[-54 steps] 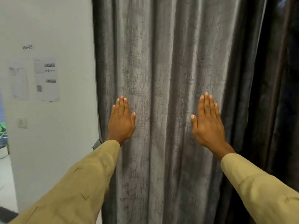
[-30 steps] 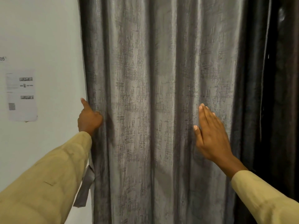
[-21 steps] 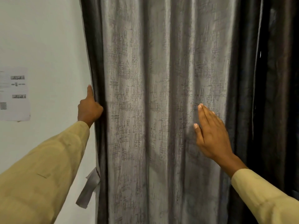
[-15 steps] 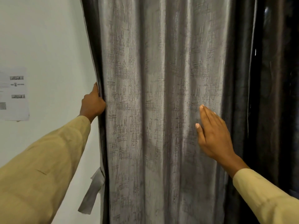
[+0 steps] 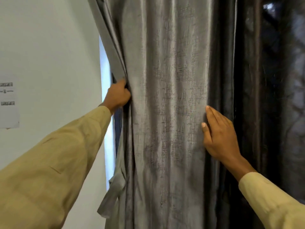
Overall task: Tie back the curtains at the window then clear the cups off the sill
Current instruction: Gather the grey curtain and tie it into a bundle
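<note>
A grey textured curtain point(image 5: 168, 113) hangs in folds across the middle of the view. My left hand point(image 5: 118, 96) grips its left edge and holds it bunched away from the wall. A bright strip of window point(image 5: 108, 129) shows in the gap behind that edge. My right hand point(image 5: 217, 134) lies flat against the curtain's right side with straight fingers. A grey fabric tie-back strap point(image 5: 110, 195) dangles at the curtain's lower left edge. No sill or cups are in view.
A white wall point(image 5: 49, 55) fills the left side, with a printed paper sheet point(image 5: 8, 103) stuck at the far left. A darker curtain panel point(image 5: 272, 96) hangs to the right of the grey one.
My left hand went from flat on the curtain to its left edge, gripped it and pulled it rightward, uncovering a bright strip of window. My right hand stayed flat on the fabric.
</note>
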